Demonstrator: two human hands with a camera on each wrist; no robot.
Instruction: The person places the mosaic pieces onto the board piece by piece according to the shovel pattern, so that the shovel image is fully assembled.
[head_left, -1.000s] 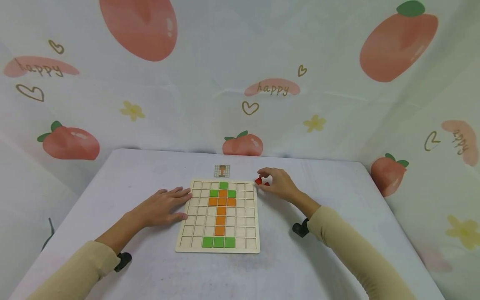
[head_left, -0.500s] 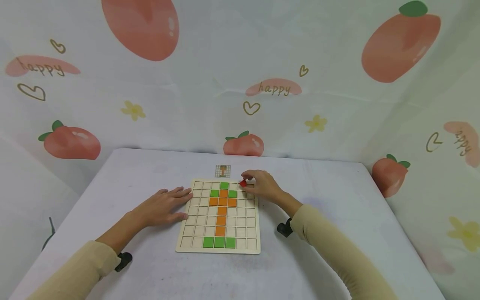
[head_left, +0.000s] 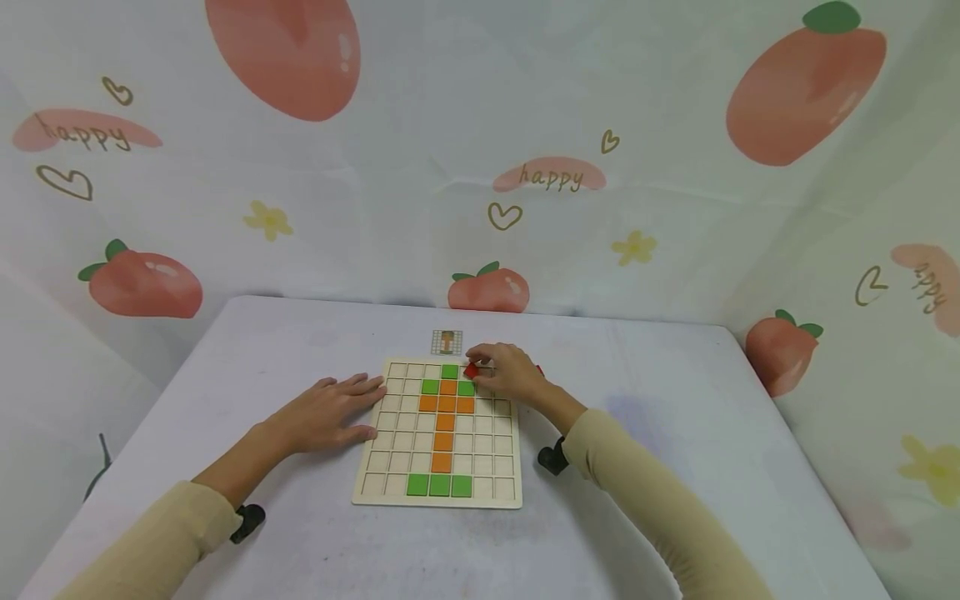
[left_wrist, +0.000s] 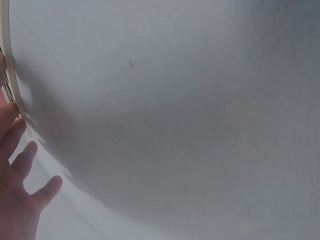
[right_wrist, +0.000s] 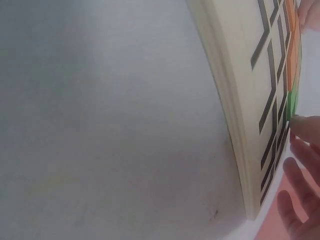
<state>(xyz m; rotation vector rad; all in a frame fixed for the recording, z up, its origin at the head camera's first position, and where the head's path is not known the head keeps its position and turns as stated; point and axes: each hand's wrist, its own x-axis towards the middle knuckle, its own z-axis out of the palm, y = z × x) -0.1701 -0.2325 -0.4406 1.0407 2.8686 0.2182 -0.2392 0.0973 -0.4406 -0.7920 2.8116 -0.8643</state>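
A pale wooden grid board [head_left: 484, 465] lies on the table in the head view. In its cells sit orange tiles [head_left: 446, 422] forming a column with a crossbar, and green tiles [head_left: 439, 485] along the bottom and near the top. My right hand [head_left: 506, 372] pinches a red tile [head_left: 470, 372] between thumb and forefinger over the top row, just right of the topmost green tile. Flat against the board's left edge, my left hand [head_left: 326, 414] rests with fingers spread; its fingertips also meet the board edge [left_wrist: 15, 90] in the left wrist view.
Behind the board lies a small pattern card [head_left: 447, 342]. Another red piece [head_left: 539, 370] shows partly behind the right hand, at the board's upper right. A white printed cloth [head_left: 375, 233] hangs behind the white table [head_left: 637, 383].
My right hand has carried the red tile left, from beside the board's upper right corner to over its top row. The left hand stays in place.
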